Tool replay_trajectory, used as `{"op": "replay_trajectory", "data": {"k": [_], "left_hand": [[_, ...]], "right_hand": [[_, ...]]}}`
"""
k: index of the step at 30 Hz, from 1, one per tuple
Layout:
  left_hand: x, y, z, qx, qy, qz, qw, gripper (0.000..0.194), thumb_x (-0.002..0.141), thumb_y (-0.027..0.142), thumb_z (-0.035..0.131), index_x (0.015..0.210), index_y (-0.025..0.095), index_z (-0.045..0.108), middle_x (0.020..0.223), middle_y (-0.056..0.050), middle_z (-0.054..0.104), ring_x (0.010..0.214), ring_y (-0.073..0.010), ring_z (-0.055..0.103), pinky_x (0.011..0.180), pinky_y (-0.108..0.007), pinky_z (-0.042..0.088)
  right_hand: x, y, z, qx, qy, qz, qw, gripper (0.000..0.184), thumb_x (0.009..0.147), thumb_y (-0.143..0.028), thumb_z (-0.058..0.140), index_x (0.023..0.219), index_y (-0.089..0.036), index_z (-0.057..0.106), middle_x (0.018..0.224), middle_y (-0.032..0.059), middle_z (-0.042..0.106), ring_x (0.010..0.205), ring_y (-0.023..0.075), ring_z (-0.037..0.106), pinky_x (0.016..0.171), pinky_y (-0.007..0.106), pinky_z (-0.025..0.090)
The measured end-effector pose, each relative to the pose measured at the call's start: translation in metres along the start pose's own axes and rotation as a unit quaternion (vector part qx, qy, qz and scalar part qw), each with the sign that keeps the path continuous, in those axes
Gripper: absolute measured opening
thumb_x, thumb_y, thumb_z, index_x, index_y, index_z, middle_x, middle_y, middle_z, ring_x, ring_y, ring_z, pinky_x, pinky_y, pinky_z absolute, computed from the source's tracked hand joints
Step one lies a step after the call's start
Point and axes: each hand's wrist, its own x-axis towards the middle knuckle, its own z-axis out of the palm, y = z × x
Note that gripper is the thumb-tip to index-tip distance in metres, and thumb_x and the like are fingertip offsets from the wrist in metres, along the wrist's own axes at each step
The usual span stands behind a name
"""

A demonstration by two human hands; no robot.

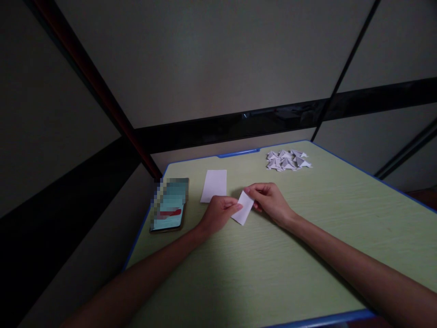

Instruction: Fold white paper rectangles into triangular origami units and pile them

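Between my two hands is a small white rectangle of paper (243,213), tilted a little above the tabletop. My left hand (220,213) pinches its left edge, thumb on top and fingers underneath. At the upper right corner my right hand (271,200) grips the same paper between thumb and fingers. Just behind my left hand lies a larger white sheet (214,183), flat on the table. How many layers the held paper has, I cannot tell.
The pale green table (324,237) has a blue edge. A phone (170,205) with a lit, partly blurred screen lies at the left. Several folded white paper figures (287,160) sit in two rows at the back right. Behind the table stand panelled doors (221,68).
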Motion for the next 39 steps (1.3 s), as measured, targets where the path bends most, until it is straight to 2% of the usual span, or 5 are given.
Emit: {"op": "replay_trajectory", "data": {"k": [11,20,28,32,39], "left_hand": [[0.0017,-0.0021,0.0005,-0.016,0.003,-0.009,1.0,0.022,0.066,0.028,0.049,0.052,0.011,0.051,0.048,0.004,0.039,0.048,-0.0069,0.035,0.045,-0.019,0.023],[-0.0002,-0.0015,0.0016,-0.025,0.051,-0.011,0.998,0.021,0.064,0.029,0.051,0.053,0.011,0.054,0.051,0.002,0.046,0.05,-0.0087,0.04,0.046,-0.019,0.028],[-0.0014,0.0043,0.0023,0.017,0.072,0.008,0.997,0.023,0.066,0.028,0.049,0.05,0.011,0.051,0.048,0.004,0.04,0.047,-0.0068,0.033,0.044,-0.019,0.024],[-0.002,0.0045,0.0019,0.019,0.083,0.008,0.996,0.023,0.066,0.027,0.049,0.05,0.011,0.051,0.047,0.004,0.04,0.046,-0.0066,0.033,0.044,-0.019,0.023],[-0.0006,0.004,0.0003,0.007,0.062,0.001,0.998,0.025,0.066,0.029,0.05,0.048,0.012,0.049,0.046,0.005,0.039,0.045,-0.0063,0.033,0.044,-0.019,0.024]], "right_hand": [[-0.0001,0.0001,-0.0011,-0.029,-0.013,-0.026,0.999,0.029,0.068,-0.041,0.053,0.059,-0.014,0.051,0.041,-0.006,0.041,0.035,0.0043,0.036,0.035,0.017,0.025],[0.0007,-0.0012,0.004,0.008,-0.017,0.039,0.999,0.026,0.048,-0.026,0.071,0.059,-0.011,0.052,0.051,-0.0033,0.052,0.042,0.0048,0.041,0.041,0.019,0.028],[0.0036,0.0044,0.0022,0.078,0.049,0.055,0.994,0.026,0.039,-0.023,0.074,0.052,-0.011,0.055,0.042,-0.0051,0.049,0.038,0.0036,0.036,0.04,0.019,0.023],[0.0044,0.0021,0.0009,0.087,0.073,0.042,0.993,0.024,0.04,-0.024,0.074,0.049,-0.011,0.056,0.041,-0.0041,0.051,0.038,0.0041,0.038,0.04,0.019,0.023],[0.0026,-0.0049,-0.0033,0.019,0.042,-0.018,0.999,0.023,0.054,-0.032,0.066,0.054,-0.01,0.06,0.045,-0.002,0.053,0.042,0.0057,0.041,0.044,0.021,0.03]]}}
